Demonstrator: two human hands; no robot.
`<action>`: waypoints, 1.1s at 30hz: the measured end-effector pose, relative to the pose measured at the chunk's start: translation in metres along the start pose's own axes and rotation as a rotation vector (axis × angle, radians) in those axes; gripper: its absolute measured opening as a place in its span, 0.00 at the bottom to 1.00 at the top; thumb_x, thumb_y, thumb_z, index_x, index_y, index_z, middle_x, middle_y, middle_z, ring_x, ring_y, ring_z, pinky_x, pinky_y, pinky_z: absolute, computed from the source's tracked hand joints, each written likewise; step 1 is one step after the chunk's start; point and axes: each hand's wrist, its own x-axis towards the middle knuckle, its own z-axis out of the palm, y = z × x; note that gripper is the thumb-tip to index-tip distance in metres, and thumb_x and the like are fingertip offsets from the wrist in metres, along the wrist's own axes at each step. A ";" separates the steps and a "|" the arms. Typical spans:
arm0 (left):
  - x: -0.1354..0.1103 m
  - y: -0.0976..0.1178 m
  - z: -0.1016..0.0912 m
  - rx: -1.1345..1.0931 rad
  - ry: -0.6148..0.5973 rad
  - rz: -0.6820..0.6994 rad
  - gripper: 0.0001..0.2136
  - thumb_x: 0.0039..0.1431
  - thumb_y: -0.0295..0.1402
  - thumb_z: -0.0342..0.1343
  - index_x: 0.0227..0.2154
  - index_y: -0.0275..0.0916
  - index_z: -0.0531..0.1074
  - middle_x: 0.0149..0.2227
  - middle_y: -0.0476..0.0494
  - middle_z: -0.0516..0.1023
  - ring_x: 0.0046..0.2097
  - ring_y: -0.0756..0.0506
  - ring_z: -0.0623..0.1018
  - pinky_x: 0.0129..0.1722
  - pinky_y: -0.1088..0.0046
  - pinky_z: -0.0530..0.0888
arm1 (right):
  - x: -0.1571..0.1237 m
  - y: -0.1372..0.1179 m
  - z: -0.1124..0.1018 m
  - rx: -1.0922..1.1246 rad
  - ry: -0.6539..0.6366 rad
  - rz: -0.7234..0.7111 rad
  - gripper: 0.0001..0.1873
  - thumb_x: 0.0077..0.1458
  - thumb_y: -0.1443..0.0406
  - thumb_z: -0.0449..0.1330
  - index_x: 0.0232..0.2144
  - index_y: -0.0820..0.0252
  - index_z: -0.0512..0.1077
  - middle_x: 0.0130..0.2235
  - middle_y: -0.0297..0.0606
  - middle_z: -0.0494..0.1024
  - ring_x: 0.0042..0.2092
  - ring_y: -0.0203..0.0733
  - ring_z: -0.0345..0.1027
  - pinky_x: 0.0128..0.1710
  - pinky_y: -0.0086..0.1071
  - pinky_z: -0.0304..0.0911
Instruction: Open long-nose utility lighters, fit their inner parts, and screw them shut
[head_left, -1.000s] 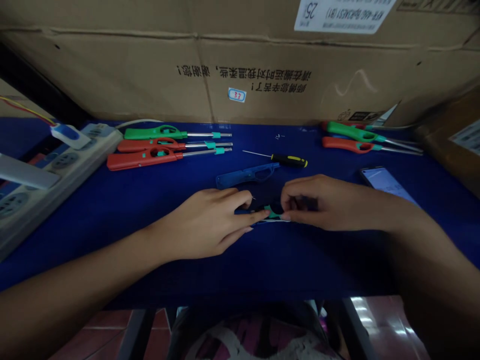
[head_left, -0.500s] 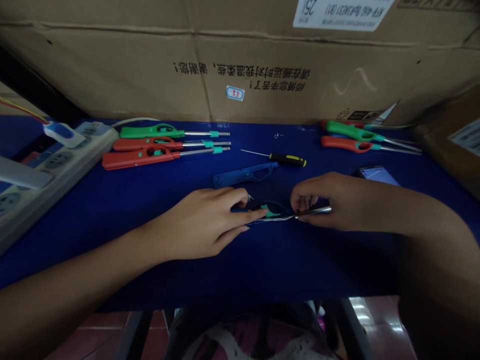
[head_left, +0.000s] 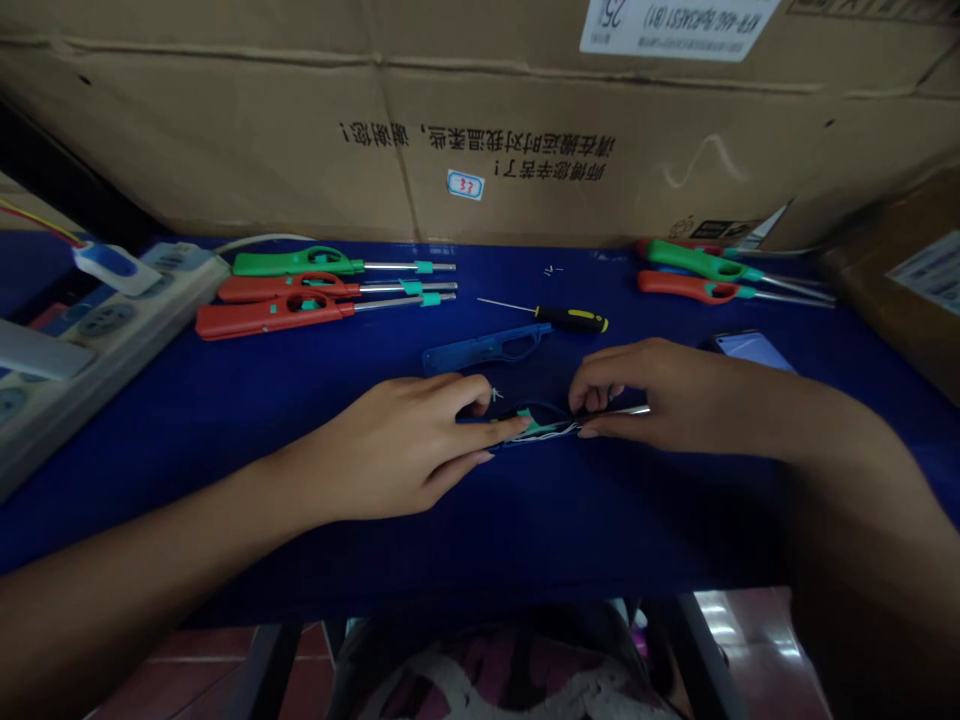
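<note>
A blue lighter half-shell with a teal trigger lies on the blue table between my hands. My left hand presses on its handle end, fingers curled over it. My right hand pinches the metal tube at the shell's other end. A second blue half-shell lies just behind them. A small screwdriver with a black and yellow handle lies further back.
Three finished lighters, one green and two red, lie at the back left. Two more lighters lie at the back right. A power strip sits far left, a phone at right, and a cardboard box wall behind.
My right hand shifted slightly right and back left along the metal tube, which now shows beside its fingers. My left hand stayed on the shell.
</note>
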 end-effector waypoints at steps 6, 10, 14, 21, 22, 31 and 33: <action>-0.001 -0.001 0.001 0.004 0.002 0.005 0.20 0.73 0.37 0.47 0.65 0.52 0.65 0.48 0.42 0.72 0.44 0.43 0.78 0.40 0.65 0.79 | 0.002 0.001 0.000 0.058 -0.051 0.055 0.08 0.61 0.60 0.60 0.34 0.55 0.78 0.36 0.33 0.82 0.37 0.40 0.75 0.37 0.33 0.65; -0.001 0.000 0.001 0.003 -0.002 0.002 0.20 0.72 0.36 0.47 0.65 0.52 0.65 0.49 0.42 0.72 0.45 0.43 0.78 0.39 0.65 0.79 | 0.007 0.000 0.001 0.111 -0.065 0.153 0.07 0.58 0.60 0.62 0.31 0.55 0.78 0.32 0.32 0.82 0.33 0.41 0.74 0.34 0.33 0.65; 0.000 0.000 0.001 -0.002 -0.005 0.005 0.20 0.72 0.36 0.47 0.64 0.53 0.66 0.49 0.43 0.72 0.45 0.43 0.78 0.40 0.64 0.79 | 0.010 -0.001 0.001 0.128 -0.069 0.196 0.06 0.57 0.61 0.62 0.30 0.56 0.78 0.30 0.32 0.80 0.31 0.40 0.73 0.31 0.33 0.64; -0.001 -0.001 0.000 0.021 -0.002 0.004 0.20 0.72 0.36 0.47 0.65 0.52 0.65 0.48 0.43 0.72 0.44 0.43 0.78 0.39 0.65 0.79 | 0.007 -0.004 0.003 0.043 0.074 -0.072 0.06 0.58 0.66 0.63 0.39 0.57 0.76 0.41 0.34 0.80 0.41 0.39 0.73 0.42 0.32 0.65; -0.001 -0.001 0.000 0.024 0.000 0.006 0.20 0.72 0.36 0.47 0.65 0.52 0.65 0.48 0.43 0.72 0.44 0.43 0.78 0.39 0.65 0.78 | 0.008 -0.005 0.004 0.051 0.080 -0.100 0.06 0.58 0.67 0.64 0.39 0.57 0.76 0.42 0.35 0.79 0.42 0.38 0.73 0.43 0.32 0.65; -0.001 -0.001 0.002 0.015 0.001 -0.004 0.21 0.73 0.36 0.46 0.66 0.51 0.63 0.48 0.43 0.72 0.45 0.43 0.78 0.39 0.64 0.79 | 0.013 -0.009 0.010 0.074 0.025 -0.137 0.05 0.57 0.70 0.62 0.36 0.57 0.77 0.35 0.31 0.79 0.34 0.35 0.71 0.35 0.29 0.62; -0.001 -0.001 0.002 0.010 0.002 -0.003 0.21 0.72 0.36 0.47 0.66 0.51 0.63 0.49 0.43 0.72 0.46 0.43 0.78 0.40 0.63 0.79 | 0.013 -0.011 0.011 0.060 0.050 -0.164 0.04 0.57 0.69 0.62 0.35 0.57 0.77 0.35 0.32 0.79 0.35 0.36 0.71 0.36 0.30 0.62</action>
